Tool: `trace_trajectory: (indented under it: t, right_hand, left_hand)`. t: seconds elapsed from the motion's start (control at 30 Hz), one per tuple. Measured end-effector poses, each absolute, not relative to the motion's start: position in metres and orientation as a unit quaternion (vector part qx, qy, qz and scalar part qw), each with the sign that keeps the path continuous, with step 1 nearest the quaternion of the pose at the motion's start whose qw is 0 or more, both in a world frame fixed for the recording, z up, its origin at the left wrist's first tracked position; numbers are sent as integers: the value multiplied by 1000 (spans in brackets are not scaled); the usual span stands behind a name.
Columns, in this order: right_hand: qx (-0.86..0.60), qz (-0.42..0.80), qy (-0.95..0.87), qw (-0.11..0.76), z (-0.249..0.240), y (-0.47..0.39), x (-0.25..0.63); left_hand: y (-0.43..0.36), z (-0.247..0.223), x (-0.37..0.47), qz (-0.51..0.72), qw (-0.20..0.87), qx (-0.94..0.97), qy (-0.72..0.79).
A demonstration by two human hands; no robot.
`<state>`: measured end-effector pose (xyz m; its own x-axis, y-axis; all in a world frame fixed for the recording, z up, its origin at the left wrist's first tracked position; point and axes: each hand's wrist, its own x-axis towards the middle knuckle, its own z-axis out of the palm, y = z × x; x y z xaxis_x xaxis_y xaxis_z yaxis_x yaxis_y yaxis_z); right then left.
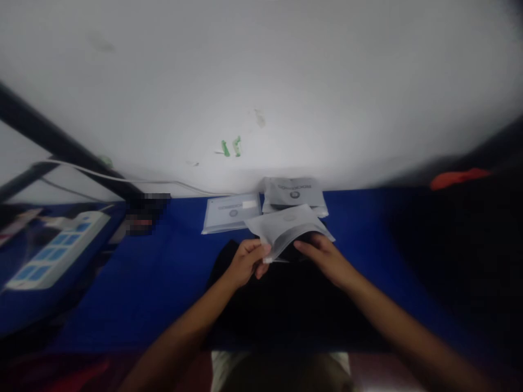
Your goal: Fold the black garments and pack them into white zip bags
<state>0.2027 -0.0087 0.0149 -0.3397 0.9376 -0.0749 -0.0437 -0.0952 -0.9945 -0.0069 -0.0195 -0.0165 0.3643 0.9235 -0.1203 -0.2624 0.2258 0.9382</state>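
Note:
A frosted zip bag (281, 224) is held up over the table with its mouth facing me and gaping. My left hand (250, 260) is closed on the bag's left corner, thumb on top near the slider. At the right side of the mouth is my right hand (324, 257), closed on a dark, soft-looking item (295, 250) that lies partly inside the opening. Some of its fingers are hidden within the bag. Black cloth (281, 305) spreads beneath both hands, and where it ends against the dark item I cannot tell.
Behind the hands lie a filled grey printed bag (293, 194) and a flatter printed bag (231, 212) on the blue table (171, 261). A white power strip (59, 250) stands at the left. A white cable (175, 181) runs along the wall. Something orange (460, 178) shows at the right.

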Motion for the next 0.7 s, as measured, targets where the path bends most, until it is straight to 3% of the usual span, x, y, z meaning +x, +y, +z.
trace_trajectory:
  t: [0.17, 0.3, 0.47, 0.7]
  right_hand:
    - [-442, 528, -631, 357, 17, -8, 206]
    - [-450, 610, -549, 352, 11, -13, 197]
    - [-392, 745, -377, 386, 2, -19, 186]
    - [-328, 760, -337, 447, 1, -19, 183]
  left_hand:
    - [-20, -16, -5, 441, 692, 436, 370]
    - [-19, -18, -6, 414, 701, 433, 388]
    - [-16, -16, -12, 274, 723, 497, 394]
    - [-10, -9, -21, 219, 733, 523, 375]
